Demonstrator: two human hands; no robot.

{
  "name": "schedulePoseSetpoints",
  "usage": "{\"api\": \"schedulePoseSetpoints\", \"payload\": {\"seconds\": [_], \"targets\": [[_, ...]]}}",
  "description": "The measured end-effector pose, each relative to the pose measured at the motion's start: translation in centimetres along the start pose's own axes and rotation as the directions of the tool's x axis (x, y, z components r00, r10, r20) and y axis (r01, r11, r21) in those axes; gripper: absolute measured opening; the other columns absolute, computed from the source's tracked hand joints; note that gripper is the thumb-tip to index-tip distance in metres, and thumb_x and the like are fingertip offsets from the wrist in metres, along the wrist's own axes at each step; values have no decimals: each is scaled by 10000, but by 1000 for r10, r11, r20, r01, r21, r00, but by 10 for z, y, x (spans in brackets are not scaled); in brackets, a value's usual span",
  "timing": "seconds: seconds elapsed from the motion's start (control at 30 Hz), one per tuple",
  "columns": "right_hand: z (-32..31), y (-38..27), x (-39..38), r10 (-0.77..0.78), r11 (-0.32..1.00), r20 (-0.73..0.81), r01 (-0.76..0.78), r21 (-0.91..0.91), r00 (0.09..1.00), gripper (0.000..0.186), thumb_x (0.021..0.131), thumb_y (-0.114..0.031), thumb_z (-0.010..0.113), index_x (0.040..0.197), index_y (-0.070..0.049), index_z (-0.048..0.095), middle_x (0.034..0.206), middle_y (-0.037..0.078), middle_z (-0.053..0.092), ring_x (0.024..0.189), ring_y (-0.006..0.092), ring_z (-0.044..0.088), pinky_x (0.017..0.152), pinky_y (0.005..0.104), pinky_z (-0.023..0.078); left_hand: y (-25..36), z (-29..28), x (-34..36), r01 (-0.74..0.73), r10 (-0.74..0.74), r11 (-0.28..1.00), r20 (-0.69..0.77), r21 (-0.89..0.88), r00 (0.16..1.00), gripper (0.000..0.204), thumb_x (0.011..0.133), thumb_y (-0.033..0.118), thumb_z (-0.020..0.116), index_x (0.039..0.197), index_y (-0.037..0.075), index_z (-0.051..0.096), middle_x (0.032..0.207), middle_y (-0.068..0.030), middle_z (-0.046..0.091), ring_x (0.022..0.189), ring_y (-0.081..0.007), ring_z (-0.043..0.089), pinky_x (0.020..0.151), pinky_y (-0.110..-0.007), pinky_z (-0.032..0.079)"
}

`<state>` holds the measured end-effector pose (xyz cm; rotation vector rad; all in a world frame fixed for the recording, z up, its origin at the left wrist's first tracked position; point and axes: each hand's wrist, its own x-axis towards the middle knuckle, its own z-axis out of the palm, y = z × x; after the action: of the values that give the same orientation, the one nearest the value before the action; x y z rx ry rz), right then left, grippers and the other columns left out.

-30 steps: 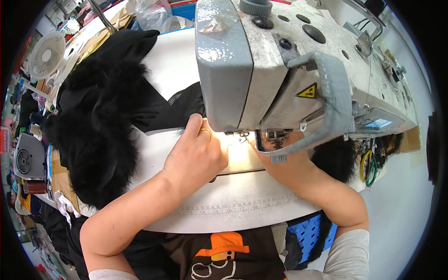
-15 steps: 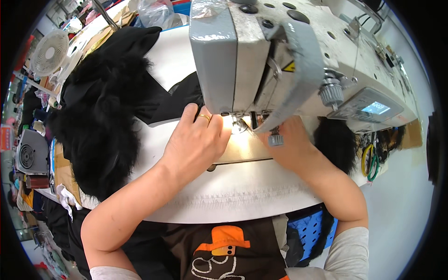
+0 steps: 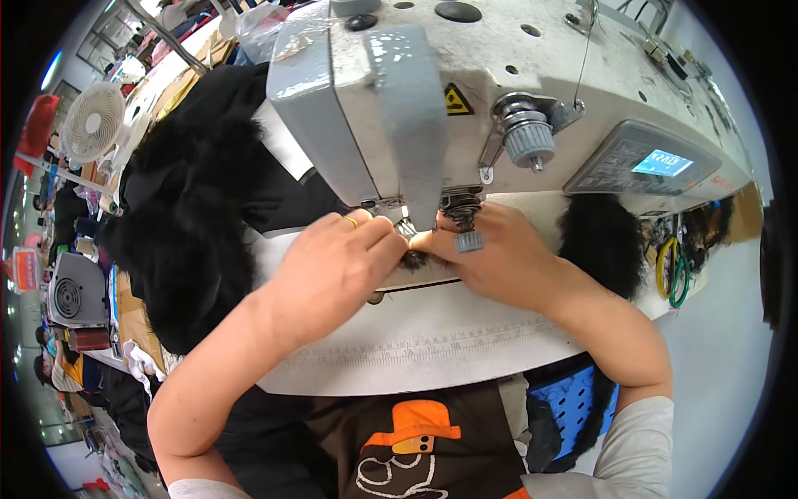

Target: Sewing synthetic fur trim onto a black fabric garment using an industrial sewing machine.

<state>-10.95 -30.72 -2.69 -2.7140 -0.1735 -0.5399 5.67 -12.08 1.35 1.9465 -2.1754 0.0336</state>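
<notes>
Boxy, smooth-shelled sewing machine [image 3: 499,75] towers overhead | shaggy black fur-and-cloth piece [image 3: 187,208] heaped at left | left hand [image 3: 337,262], right hand [image 3: 499,258]: bent fingertips meet, grasp unclear | wispy dark tuft [image 3: 413,260] just beside them

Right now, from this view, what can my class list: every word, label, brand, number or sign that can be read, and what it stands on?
Machine: yellow triangular warning sign, its pictogram too small to make out.
Screen: lit characters, not copied out here.
Panel: printing too small to read.
Ruler scale on the table: numbers too faint.
</notes>
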Motion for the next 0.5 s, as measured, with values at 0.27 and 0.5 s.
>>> {"api": "schedulePoseSetpoints", "payload": {"seconds": [0.27, 0.5], "targets": [[9, 2, -1, 24, 997, -46, -27, -76, 999, 220, 853, -127, 775, 1069, -125, 735, 999, 45, 704, 914, 303, 694, 721, 441, 545, -44, -24, 10, -137, 115, 919, 82, 369, 990, 194, 860, 121, 669, 1031, 100, 757, 1089, -47, 714, 1121, -231, 654, 1030, -389, 489], [5, 9, -4, -71, 957, -120, 33, -289, 990, 190, 907, -232, 778, 1033, -102, 718, 956, 67, 725, 841, 337, 701, 721, 443, 554, -34, 0, -14, -203, 203, 908, 39, 367, 978, 270, 775, 143, 673, 1023, 54, 731, 1063, -53, 666, 1073, -257, 648, 922, -407, 527]]}}
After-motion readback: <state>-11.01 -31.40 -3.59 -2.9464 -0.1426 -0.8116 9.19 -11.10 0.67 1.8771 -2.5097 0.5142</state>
